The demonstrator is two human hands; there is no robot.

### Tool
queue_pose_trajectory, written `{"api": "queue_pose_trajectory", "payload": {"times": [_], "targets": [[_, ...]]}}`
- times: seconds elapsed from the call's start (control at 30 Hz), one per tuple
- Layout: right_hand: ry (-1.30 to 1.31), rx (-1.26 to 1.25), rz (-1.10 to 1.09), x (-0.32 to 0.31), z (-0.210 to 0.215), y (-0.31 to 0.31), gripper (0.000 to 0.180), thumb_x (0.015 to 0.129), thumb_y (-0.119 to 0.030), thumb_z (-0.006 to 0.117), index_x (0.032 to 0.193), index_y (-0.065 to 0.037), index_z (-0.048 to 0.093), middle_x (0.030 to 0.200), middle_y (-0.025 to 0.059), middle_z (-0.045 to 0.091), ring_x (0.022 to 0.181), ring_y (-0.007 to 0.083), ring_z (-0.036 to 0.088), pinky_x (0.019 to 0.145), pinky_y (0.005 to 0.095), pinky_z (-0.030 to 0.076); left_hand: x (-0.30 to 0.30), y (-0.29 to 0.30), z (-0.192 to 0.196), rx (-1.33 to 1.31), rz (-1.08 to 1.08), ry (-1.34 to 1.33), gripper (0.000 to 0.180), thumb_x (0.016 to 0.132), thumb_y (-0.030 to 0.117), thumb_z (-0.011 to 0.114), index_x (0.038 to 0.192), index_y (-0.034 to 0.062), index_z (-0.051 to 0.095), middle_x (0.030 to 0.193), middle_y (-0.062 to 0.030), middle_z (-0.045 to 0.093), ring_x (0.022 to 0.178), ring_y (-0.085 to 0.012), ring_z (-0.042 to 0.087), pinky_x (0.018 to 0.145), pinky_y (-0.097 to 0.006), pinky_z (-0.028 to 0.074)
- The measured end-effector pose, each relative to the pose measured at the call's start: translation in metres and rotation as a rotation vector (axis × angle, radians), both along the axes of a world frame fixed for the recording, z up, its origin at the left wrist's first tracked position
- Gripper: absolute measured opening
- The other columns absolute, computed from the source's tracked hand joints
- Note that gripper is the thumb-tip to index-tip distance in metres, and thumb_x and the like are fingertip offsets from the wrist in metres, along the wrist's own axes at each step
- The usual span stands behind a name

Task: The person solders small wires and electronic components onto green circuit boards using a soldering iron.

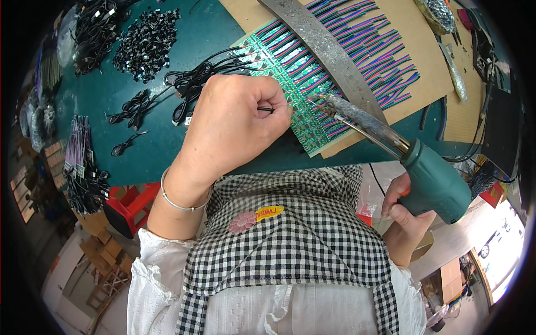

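Observation:
My left hand (229, 123) is closed in a pinch on a thin black cable (266, 109), at the near left edge of a green circuit board panel (307, 134). My right hand (410, 220) grips the handle of a green soldering gun (438, 181). The gun's tip points left and lies just over the panel, close to my left fingers; whether it touches cannot be made out. Rows of coloured wires (391, 60) run from the panel's far right side. A curved grey metal bar (329, 50) lies across them. Several black cables (209, 70) reach the panel's upper left edge.
Beneath the panel lies a cardboard sheet (435, 72) on the green table (195, 28). A heap of small black connectors (146, 44) and bundles of black cables (95, 33) are at the far left. Purple-wired pieces (79, 145) hang at the left edge. A red stool (137, 209) stands below.

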State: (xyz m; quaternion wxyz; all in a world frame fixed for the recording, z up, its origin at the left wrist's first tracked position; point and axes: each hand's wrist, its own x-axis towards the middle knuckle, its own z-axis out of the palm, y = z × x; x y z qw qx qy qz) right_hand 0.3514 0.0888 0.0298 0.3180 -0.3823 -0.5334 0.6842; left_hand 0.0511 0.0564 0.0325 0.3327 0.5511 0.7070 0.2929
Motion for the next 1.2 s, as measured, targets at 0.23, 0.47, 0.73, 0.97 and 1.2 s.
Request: {"api": "queue_pose_trajectory", "payload": {"times": [0.23, 0.47, 0.73, 0.97, 1.2], "targets": [[-0.028, 0.041, 0.039, -0.002, -0.001, -0.001, 0.043, 0.07, -0.013, 0.078, 0.094, 0.005, 0.047, 0.06, 0.0107, 0.052, 0.047, 0.0164, 0.051, 0.042, 0.0225, 0.041, -0.006, 0.002, 0.001, -0.033, -0.038, -0.066, 0.012, 0.076, 0.003, 0.066, 0.068, -0.0021, 0.059, 0.051, 0.0037, 0.045, 0.049, -0.0013, 0.036, 0.044, -0.02, 0.031], [-0.032, 0.06, 0.121, 0.005, -0.006, 0.003, 0.043, 0.069, -0.008, 0.077, 0.096, 0.005, 0.046, 0.065, 0.0098, 0.05, 0.048, 0.0171, 0.051, 0.042, 0.0235, 0.042, 0.001, 0.001, 0.0, 0.002, 0.004, -0.022, 0.012, 0.075, 0.002, 0.066, 0.067, -0.0022, 0.059, 0.05, 0.0033, 0.045, 0.047, -0.0016, 0.035, 0.043, -0.02, 0.03], [-0.051, 0.074, 0.083, 0.003, -0.008, -0.002, 0.05, 0.067, -0.007, 0.077, 0.103, 0.008, 0.046, 0.075, 0.0095, 0.049, 0.052, 0.0178, 0.052, 0.041, 0.0232, 0.041, 0.006, 0.0, -0.002, 0.052, 0.048, 0.014, 0.01, 0.072, 0.0, 0.063, 0.064, -0.0023, 0.058, 0.05, 0.0019, 0.047, 0.046, -0.0012, 0.036, 0.042, -0.019, 0.03], [-0.069, 0.027, -0.215, -0.012, 0.002, -0.01, 0.064, 0.062, -0.023, 0.084, 0.104, 0.011, 0.05, 0.052, 0.0071, 0.051, 0.04, 0.0143, 0.047, 0.039, 0.0213, 0.038, 0.005, 0.0, -0.003, 0.079, 0.048, 0.02, 0.009, 0.071, 0.0, 0.063, 0.064, -0.0022, 0.058, 0.05, 0.0009, 0.049, 0.046, -0.0012, 0.037, 0.042, -0.019, 0.031], [-0.105, 0.076, -0.084, -0.004, 0.001, -0.005, 0.066, 0.063, -0.025, 0.083, 0.107, 0.011, 0.049, 0.053, 0.0076, 0.051, 0.041, 0.0149, 0.049, 0.039, 0.0203, 0.038, 0.006, 0.001, 0.0, 0.041, 0.07, 0.047, 0.007, 0.065, 0.005, 0.065, 0.062, 0.001, 0.061, 0.052, -0.012, 0.056, 0.045, -0.0227, 0.058, 0.046, -0.029, 0.045]]}}
